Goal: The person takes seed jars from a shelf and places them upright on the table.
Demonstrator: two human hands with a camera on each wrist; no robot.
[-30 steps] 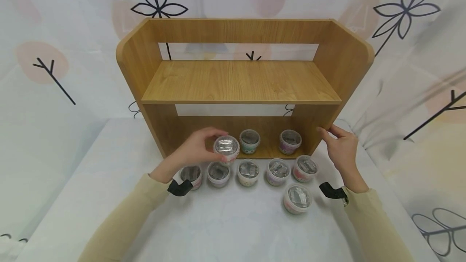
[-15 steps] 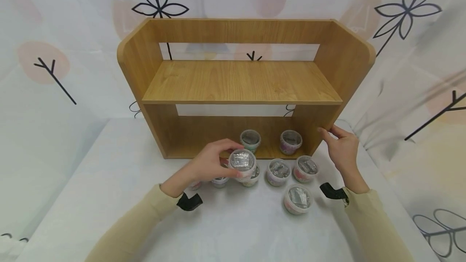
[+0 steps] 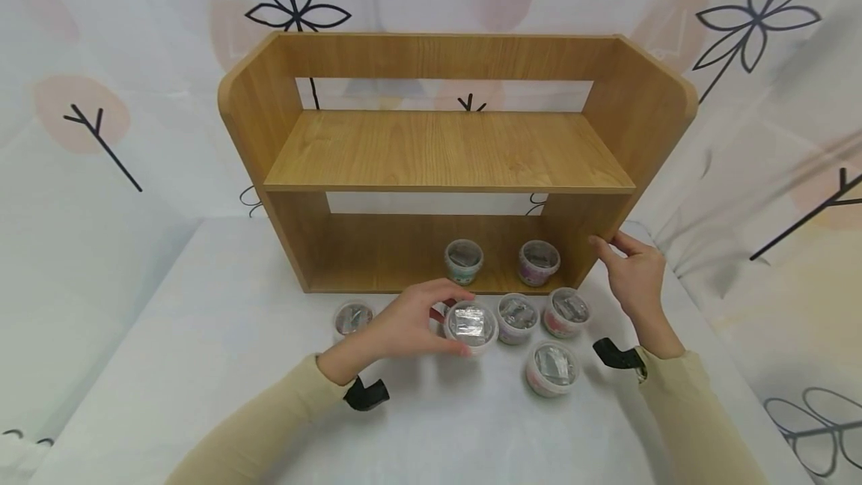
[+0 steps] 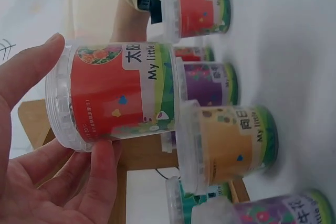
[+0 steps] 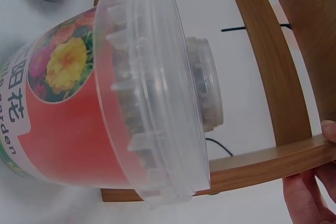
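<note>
My left hand [image 3: 414, 320] holds a clear-lidded plastic tub [image 3: 471, 322] with a red "My little" label [image 4: 113, 93], thumb on one side and fingers on the other. It hangs in front of the shelf, over the row of tubs on the table. Close beyond it in the left wrist view is an orange-labelled tub [image 4: 231, 145], mostly hidden from the head view. My right hand [image 3: 636, 275] pinches the front edge of the wooden shelf's [image 3: 444, 152] right side panel. Two tubs, one teal [image 3: 463, 260] and one purple [image 3: 539, 262], stand on the lower board.
On the white table [image 3: 431, 425], a purple tub [image 3: 517, 318] and two red-labelled tubs, one behind [image 3: 566, 312] and one in front [image 3: 552, 369], stand to the right. Another tub [image 3: 353, 318] is left of my left wrist. A patterned cloth [image 3: 121, 36] hangs behind.
My left hand has carried the red-labelled tub from the shelf's lower front edge rightward and toward me, over the row. The right hand keeps its place on the side panel.
</note>
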